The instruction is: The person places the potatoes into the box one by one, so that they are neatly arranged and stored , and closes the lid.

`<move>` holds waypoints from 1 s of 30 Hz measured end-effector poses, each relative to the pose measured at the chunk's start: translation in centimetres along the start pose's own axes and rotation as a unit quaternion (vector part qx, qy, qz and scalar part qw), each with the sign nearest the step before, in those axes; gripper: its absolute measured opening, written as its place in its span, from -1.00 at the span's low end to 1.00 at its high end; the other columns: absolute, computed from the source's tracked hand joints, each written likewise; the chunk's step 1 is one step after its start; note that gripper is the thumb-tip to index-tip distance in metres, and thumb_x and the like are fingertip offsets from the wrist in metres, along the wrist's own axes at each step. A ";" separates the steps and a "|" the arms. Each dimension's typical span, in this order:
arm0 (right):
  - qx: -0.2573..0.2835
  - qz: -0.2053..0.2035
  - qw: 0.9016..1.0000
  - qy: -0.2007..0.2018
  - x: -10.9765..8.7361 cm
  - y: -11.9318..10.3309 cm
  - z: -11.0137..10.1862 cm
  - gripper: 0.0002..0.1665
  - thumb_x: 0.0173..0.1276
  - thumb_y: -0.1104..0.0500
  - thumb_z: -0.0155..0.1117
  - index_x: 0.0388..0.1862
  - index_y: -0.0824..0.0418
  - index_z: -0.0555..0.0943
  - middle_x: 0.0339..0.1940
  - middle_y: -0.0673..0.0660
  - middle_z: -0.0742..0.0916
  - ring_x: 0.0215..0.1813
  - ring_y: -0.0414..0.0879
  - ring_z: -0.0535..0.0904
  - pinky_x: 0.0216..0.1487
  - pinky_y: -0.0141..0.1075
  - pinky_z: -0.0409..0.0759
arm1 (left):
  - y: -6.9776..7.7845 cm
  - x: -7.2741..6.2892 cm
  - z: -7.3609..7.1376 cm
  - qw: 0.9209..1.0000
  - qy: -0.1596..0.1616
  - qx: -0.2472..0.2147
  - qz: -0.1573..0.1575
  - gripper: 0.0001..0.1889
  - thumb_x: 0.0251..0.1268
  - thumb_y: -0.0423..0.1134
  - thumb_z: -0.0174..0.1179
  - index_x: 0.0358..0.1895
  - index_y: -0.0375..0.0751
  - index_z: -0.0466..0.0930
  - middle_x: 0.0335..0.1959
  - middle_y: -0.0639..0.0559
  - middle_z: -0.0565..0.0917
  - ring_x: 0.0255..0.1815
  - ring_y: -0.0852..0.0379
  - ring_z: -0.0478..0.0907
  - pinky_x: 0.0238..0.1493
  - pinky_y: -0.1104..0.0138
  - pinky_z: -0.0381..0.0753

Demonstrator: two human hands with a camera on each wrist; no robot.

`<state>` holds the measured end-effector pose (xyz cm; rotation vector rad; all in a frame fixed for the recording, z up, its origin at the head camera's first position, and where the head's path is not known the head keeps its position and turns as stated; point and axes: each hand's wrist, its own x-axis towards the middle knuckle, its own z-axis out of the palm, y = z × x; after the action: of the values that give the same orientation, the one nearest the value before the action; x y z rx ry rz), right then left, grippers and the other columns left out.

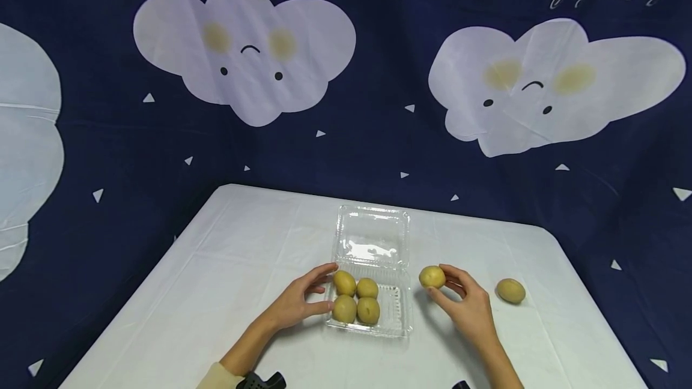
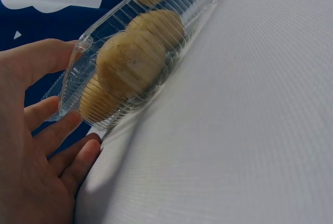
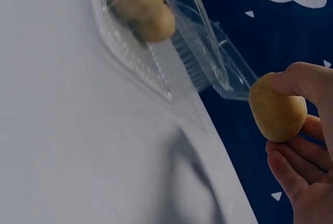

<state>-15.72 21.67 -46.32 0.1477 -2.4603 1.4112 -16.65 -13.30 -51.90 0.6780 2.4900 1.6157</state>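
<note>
A clear plastic clamshell box (image 1: pixel 400 311) lies on the table with its lid (image 1: pixel 373 236) folded back, away from me. Several potatoes (image 1: pixel 345 309) fill its left and middle part. My left hand (image 1: pixel 294 300) is at the box's left side, thumb and fingers spread and touching its edge; in the left wrist view the thumb lies at the rim. To the right of the box, my right hand (image 1: pixel 469 308) pinches a potato (image 3: pixel 277 107) between thumb and fingers, raised above the table. Another potato (image 1: pixel 510 290) lies on the table, right of that hand.
A white cloth covers the table (image 1: pixel 243 245). Behind it hangs a dark blue curtain (image 1: pixel 378 149) with white clouds and small triangles. The open lid reaches close to the table's back edge.
</note>
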 end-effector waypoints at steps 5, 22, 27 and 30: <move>0.024 -0.017 1.000 0.000 0.6 1.3 1.3 -0.38 -0.01 0.17 0.54 0.08 0.16 0.57 0.05 0.07 0.67 -0.04 -0.32 0.63 0.12 -0.40 0.60 | 0.2 0.0 -0.1 1.000 0.002 -0.001 -0.003 -0.16 0.07 -0.03 0.36 0.43 0.03 0.15 0.43 0.19 0.29 0.38 0.08 0.35 0.29 0.25 0.49; 0.039 -0.073 0.996 -0.045 0.9 1.3 3.8 -0.36 -0.01 0.10 0.53 0.11 0.10 0.56 0.04 0.02 0.68 -0.04 -0.17 0.65 0.09 -0.22 0.65 | 0.2 -0.1 -0.1 1.000 -0.001 -0.010 0.007 -0.19 0.10 -0.06 0.34 0.43 -0.03 0.16 0.43 0.05 0.29 0.38 -0.05 0.35 0.29 0.13 0.49; 0.005 -0.089 0.995 -0.048 0.9 1.2 4.4 -0.39 0.01 0.02 0.52 0.09 -0.02 0.57 0.02 -0.09 0.69 -0.03 -0.20 0.64 0.08 -0.17 0.65 | 0.2 -0.1 0.0 1.000 0.000 -0.007 0.009 -0.19 0.10 -0.05 0.34 0.43 -0.04 0.16 0.43 0.06 0.30 0.38 -0.04 0.35 0.28 0.17 0.50; -0.026 -0.106 0.993 -0.048 0.8 1.2 4.7 -0.41 0.00 -0.05 0.52 0.07 -0.10 0.57 -0.01 -0.16 0.69 -0.04 -0.22 0.64 0.05 -0.18 0.66 | 0.2 -0.1 0.0 1.000 -0.002 -0.007 0.010 -0.18 0.10 -0.04 0.34 0.43 -0.04 0.15 0.43 0.07 0.29 0.38 -0.03 0.35 0.29 0.17 0.50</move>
<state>-17.76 18.32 -49.29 0.4612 -2.4676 1.2764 -16.49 -13.32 -51.76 0.7043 2.4751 1.6355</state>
